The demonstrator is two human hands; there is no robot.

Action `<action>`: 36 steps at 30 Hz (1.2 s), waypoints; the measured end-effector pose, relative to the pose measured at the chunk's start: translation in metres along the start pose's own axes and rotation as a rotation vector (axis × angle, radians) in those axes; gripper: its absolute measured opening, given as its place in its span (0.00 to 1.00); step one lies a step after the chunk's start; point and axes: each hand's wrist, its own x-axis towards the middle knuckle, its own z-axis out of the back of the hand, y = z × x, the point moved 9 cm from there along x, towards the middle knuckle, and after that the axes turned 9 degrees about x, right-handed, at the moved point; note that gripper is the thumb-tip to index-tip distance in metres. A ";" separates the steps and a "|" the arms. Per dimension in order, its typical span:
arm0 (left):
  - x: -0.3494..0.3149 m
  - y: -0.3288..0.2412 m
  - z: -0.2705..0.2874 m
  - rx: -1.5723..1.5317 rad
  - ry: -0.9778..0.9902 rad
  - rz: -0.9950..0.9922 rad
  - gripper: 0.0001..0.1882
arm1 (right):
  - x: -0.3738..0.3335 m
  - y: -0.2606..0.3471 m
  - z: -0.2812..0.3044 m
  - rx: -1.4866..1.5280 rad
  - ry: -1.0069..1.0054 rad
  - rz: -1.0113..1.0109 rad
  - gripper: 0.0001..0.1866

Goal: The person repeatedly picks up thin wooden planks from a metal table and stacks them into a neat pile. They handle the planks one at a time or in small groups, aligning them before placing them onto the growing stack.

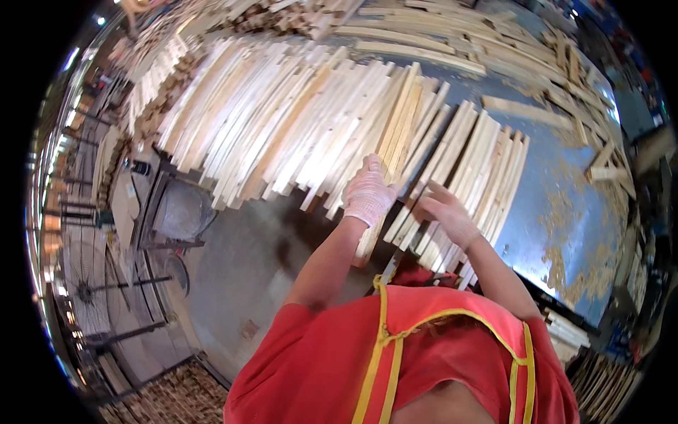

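My left hand (370,189), in a pale knitted glove, is closed round a few yellowish wooden strips (400,127) that lie raised on the row. My right hand (446,215) hovers over a smaller batch of wooden strips (487,166) to the right, its fingers apart and a little blurred. Between the two hands a narrow gap shows the blue-grey tabletop. Left of my left hand stretches a long row of pale wooden strips (282,120), side by side with uneven ends.
The blue metal table (540,191) carries sawdust on the right and loose strips (530,112) at the far side. More timber (282,18) is piled at the back. To the left stand a fan (85,288) and a dark metal frame (159,212). Stacked wood (176,396) lies lower left.
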 end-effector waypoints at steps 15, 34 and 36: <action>0.042 0.127 0.036 0.180 -0.102 0.132 0.53 | -0.084 -0.086 0.222 -0.333 -0.608 -0.003 0.41; 0.116 0.379 0.210 0.289 -0.332 0.464 0.28 | -0.064 -0.094 0.167 -0.163 -0.458 -0.055 0.48; 0.120 0.376 0.219 0.353 -0.356 0.546 0.24 | -0.074 -0.087 0.161 -0.146 -0.475 -0.028 0.45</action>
